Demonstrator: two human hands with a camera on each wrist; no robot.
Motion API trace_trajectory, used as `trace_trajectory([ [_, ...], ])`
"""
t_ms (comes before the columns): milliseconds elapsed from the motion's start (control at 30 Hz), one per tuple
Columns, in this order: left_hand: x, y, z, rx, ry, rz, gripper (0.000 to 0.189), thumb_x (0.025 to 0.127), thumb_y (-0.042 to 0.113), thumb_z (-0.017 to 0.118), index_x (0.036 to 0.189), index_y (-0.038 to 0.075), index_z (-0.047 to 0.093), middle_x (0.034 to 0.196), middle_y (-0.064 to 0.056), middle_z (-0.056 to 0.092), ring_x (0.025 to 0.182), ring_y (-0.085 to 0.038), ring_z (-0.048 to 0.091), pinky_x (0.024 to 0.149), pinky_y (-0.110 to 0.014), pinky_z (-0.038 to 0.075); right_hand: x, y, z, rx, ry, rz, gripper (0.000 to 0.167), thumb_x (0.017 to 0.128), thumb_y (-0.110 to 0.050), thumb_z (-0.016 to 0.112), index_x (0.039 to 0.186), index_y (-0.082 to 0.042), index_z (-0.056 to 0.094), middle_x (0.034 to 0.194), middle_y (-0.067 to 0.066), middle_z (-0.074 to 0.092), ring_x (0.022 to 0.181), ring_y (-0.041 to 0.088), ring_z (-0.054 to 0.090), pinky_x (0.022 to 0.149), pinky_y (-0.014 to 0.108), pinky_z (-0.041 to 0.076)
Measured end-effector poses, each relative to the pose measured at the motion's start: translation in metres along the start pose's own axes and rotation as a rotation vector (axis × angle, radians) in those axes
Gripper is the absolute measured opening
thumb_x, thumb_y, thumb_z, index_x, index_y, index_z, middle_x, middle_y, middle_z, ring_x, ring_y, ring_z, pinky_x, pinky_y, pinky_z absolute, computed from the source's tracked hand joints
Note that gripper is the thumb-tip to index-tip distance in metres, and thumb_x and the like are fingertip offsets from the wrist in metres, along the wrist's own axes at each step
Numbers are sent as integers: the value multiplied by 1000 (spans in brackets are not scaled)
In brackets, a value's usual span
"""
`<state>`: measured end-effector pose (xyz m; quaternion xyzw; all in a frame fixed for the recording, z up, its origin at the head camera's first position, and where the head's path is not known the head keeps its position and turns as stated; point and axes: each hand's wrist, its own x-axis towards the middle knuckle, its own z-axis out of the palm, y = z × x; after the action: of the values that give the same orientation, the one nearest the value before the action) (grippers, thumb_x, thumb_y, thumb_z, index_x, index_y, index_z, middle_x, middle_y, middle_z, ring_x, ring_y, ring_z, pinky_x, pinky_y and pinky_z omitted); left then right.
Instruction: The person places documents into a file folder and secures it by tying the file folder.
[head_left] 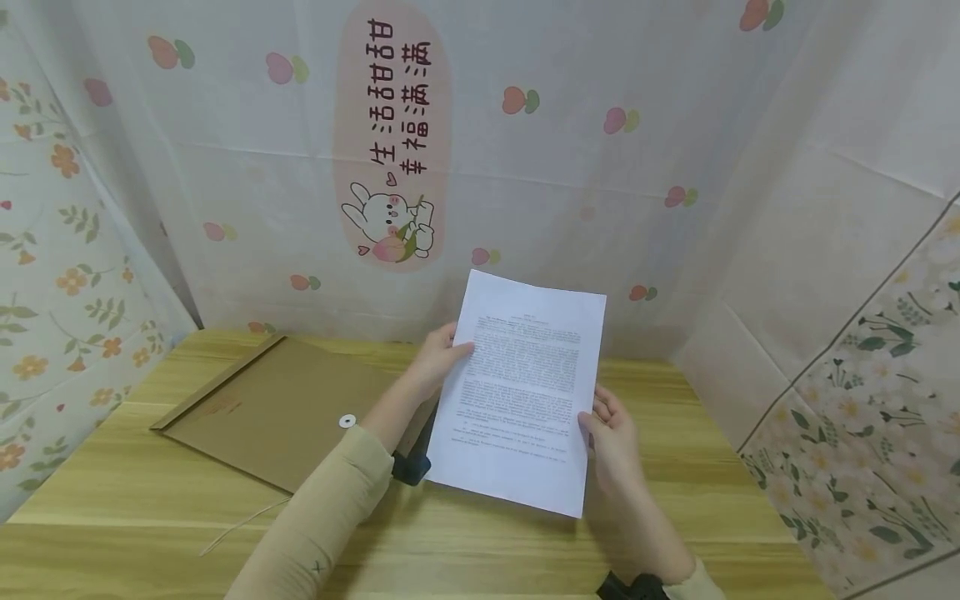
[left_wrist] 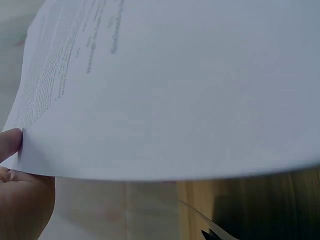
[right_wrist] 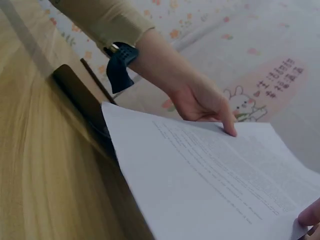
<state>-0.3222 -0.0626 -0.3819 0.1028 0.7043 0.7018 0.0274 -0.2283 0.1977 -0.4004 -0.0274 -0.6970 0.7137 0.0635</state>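
Our tabletop (head_left: 705, 479) shows one envelope button (head_left: 347, 422), head view only; our left hand (head_left: 437, 357) and right hand (head_left: 617, 433) pinch one page (head_left: 517, 392).

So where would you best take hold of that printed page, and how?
Probably by the two long side edges of the printed page, one hand from each side, thumb in front and fingers behind. It is thin, taller than wide and held up at a slant, so both edges can be pinched, as the left hand and right hand do.
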Motion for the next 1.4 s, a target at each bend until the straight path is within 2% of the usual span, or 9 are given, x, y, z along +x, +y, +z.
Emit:
trace_trajectory([
  [100,-9,8,0,-17,22,41,33,97,8,53,130,3,51,104,-16,66,84,-27,67,70,-38,56,-1,-8,1,-12,17,9,45,98,3,45,142,-5,39,131,15,53,102,20,62,82,29,52],
  [200,-18,17,0,-42,33,94,32,97,6,52,129,3,53,103,-16,67,83,-28,67,70,-38,57,-2,-15,3,20,34,18,39,99,-2,46,138,-4,44,128,16,55,101,21,62,83,30,52],
  [400,-39,32,0,-103,65,185,31,97,2,51,128,1,53,103,-18,67,82,-29,68,68,-39,57,1,-32,6,104,51,-1,32,98,-5,51,130,2,48,111,6,64,99,19,62,85,28,50],
  [600,-59,37,-5,-184,63,245,31,98,2,50,128,0,51,108,-20,66,86,-28,68,71,-38,57,4,-53,9,132,52,-25,32,96,-10,58,125,1,54,99,1,68,88,15,63,78,25,51],
  [700,-67,38,-8,-181,60,277,31,98,2,50,128,-1,51,109,-21,65,87,-28,68,71,-39,57,3,-62,11,135,61,-18,27,95,-12,60,121,-2,59,97,0,68,85,15,63,75,26,51],
  [967,-83,38,-12,-181,47,304,31,98,-2,47,129,-3,51,114,-23,63,93,-27,67,76,-39,56,0,-73,12,154,77,-50,17,93,-9,62,110,-3,64,92,0,68,81,15,63,72,24,50],
  [1067,-86,39,-11,-178,59,318,31,98,-1,47,128,-3,51,113,-23,64,91,-27,68,74,-39,56,-1,-73,12,153,66,-35,16,93,-11,64,108,-6,65,93,0,68,82,15,63,72,25,50],
  [1233,-89,40,-10,-176,88,329,30,98,-1,47,128,-3,52,110,-24,64,87,-27,68,71,-39,57,-1,-70,14,155,50,-9,19,93,-14,64,110,-6,64,97,1,67,83,16,63,74,26,50],
  [1400,-90,38,-8,-221,121,317,30,99,2,47,128,0,52,110,-21,65,88,-29,68,71,-39,57,-1,-66,16,160,44,-10,21,94,-12,62,113,-3,62,97,1,67,84,16,62,75,27,50],
])
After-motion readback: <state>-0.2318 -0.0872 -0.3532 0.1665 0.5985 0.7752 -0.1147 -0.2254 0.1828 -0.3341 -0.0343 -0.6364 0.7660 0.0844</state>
